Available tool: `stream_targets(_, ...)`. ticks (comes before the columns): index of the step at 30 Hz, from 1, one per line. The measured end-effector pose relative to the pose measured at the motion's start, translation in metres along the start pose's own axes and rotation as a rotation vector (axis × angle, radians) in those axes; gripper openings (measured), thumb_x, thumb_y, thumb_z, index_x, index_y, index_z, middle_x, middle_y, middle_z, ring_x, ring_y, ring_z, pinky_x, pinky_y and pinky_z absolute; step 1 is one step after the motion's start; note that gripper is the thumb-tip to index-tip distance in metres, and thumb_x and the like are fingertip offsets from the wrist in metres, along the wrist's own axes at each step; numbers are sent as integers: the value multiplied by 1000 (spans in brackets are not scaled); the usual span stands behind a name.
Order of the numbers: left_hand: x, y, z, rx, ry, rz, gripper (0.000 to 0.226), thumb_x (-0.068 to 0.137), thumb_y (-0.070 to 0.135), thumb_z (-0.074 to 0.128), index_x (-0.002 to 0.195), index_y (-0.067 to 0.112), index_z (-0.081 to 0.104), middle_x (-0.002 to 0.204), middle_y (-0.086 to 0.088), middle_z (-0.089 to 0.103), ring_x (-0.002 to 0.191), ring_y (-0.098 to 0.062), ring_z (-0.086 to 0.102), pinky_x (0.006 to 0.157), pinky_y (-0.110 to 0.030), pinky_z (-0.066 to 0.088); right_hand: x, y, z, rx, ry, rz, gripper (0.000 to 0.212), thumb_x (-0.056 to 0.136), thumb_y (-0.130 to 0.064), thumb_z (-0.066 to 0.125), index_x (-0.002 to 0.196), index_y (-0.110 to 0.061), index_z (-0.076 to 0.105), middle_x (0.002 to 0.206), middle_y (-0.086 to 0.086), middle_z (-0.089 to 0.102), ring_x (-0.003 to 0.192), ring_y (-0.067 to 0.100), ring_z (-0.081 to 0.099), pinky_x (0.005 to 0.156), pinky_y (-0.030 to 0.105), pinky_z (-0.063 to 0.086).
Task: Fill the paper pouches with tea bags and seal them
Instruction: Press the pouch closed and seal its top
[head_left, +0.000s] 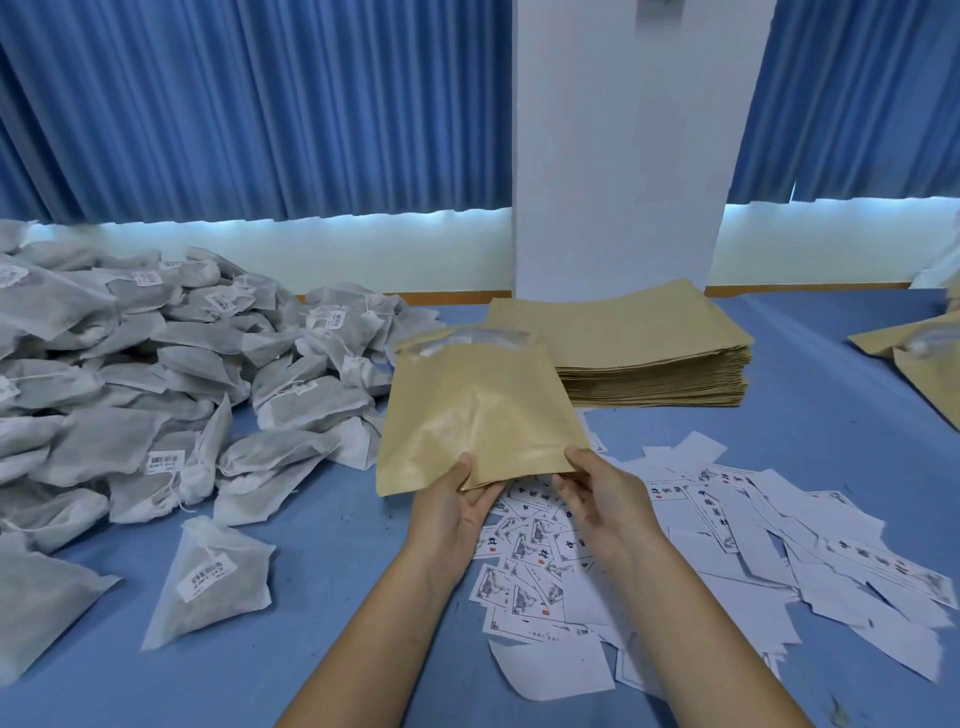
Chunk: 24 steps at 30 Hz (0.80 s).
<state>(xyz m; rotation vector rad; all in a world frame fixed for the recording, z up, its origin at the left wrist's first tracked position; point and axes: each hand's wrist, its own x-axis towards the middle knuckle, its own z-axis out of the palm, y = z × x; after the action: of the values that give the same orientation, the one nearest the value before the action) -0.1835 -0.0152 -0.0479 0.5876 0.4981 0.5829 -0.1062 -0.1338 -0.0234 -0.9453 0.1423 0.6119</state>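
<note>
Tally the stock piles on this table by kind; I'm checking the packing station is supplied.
Heap of tea bags: 1
Stack of flat pouches: 1
Spread of printed labels: 1
Group of pouches at the right edge, cut off: 1
Total: 4 piles, plus 1 pouch held by left hand and right hand.

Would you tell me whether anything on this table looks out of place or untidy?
The printed labels lie strewn at all angles, overlapping, some face down, unlike the squared pouch stack. One tea bag sits apart from the tea bag pile. The held pouch looks undamaged.
</note>
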Motion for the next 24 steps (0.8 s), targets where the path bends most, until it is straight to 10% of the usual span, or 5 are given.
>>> stream_targets(24, -2, -3, 2, -174, -25, -14, 23, 99, 13, 47, 121, 6, 51, 104, -16, 71, 94, -27, 69, 80, -44, 53, 8, 10, 3, -181, 30, -143, 9, 82, -1, 69, 76, -3, 63, 74, 6, 63, 56, 14, 48, 55, 23, 42)
